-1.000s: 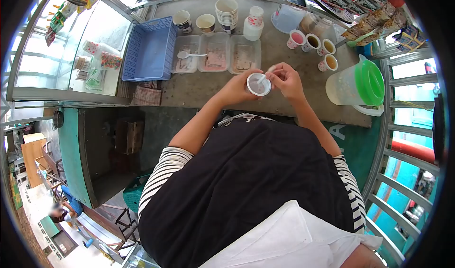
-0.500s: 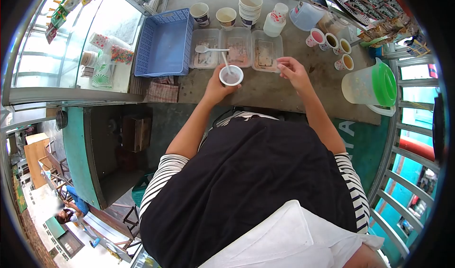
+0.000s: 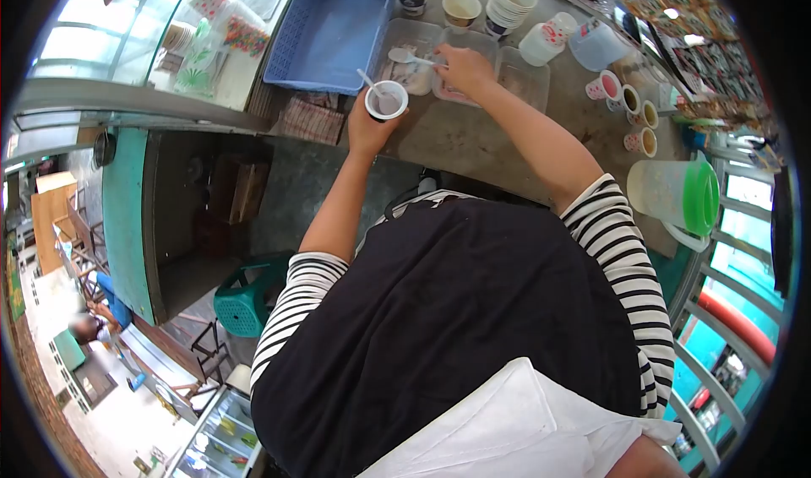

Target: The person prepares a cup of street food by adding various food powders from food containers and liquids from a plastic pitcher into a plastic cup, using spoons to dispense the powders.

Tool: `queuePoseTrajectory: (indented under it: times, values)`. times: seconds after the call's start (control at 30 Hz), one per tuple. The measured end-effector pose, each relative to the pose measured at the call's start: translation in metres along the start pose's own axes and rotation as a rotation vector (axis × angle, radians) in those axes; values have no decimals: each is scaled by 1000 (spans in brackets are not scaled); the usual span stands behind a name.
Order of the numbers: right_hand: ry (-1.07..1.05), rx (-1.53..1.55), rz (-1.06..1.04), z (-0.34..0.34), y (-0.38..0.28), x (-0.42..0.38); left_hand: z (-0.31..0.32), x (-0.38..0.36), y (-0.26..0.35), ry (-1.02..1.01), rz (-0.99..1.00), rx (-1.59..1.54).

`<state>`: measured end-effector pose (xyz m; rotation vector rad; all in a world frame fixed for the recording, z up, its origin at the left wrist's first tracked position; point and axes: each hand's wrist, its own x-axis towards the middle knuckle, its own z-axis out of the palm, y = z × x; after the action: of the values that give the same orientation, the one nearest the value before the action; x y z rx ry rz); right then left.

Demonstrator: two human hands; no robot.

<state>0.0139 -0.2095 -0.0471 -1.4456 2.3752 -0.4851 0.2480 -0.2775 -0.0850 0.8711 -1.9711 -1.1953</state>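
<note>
My left hand [image 3: 368,132] is wrapped around a small paper cup [image 3: 397,89] with a pale purplish filling. A plastic spoon [image 3: 368,79] stands in the cup, its handle leaning left over the rim. Over the clear tubs, my right hand [image 3: 466,69] has its fingers closed at the handle end of a white spoon [image 3: 401,55]. This spoon lies across the left tub [image 3: 416,30], which holds pale contents. The middle tub [image 3: 475,43] is partly under my right hand. Beside my right forearm is the right tub [image 3: 530,79].
A blue plastic basket [image 3: 325,39] and a checked cloth [image 3: 311,121] lie to the left. Paper cups [image 3: 512,3] stand behind the tubs. Several small filled cups [image 3: 639,115] and a green-lidded pitcher [image 3: 663,192] are on the right. A person [image 3: 106,309] sits at far left.
My right hand has moved left from the right tub to the white spoon's handle. The view has shifted, and my left hand still holds the cup, now nearer the cloth.
</note>
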Motion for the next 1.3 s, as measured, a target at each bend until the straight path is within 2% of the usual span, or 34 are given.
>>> queuePoseTrajectory:
  times: [0.13,0.23,0.3,0.43,0.53,0.6,0.73,0.83,0.9,1.1,1.3]
  values:
    - [-50,57,-42,2,-2,13,-7,-5,-10,34,73,100]
    - [18,11,-62,-8,1,19,-7,-5,-13,41,111,133]
    - [189,-48,-154,-11,6,22,-6,-7,-14,44,94,109]
    - [216,-92,-143,-7,26,23,-5,-10,-21,66,126,76]
    - [138,14,-188,-9,30,16,-5,-12,-23,90,165,133]
    - [29,-8,-325,-17,27,13,-4,-12,-24,78,144,133]
    - [102,-49,-367,-47,8,29,-4,-11,-26,49,189,197]
    - [82,-171,-450,-56,0,53,-4,-10,-24,32,167,181]
    - [18,-314,-616,-55,2,70,-5,-9,-22,19,175,169]
    - [-80,-279,-594,-54,0,82,-5,-10,-18,46,180,189]
    - [-107,-326,-656,-48,0,89,-5,-10,-18,61,214,215]
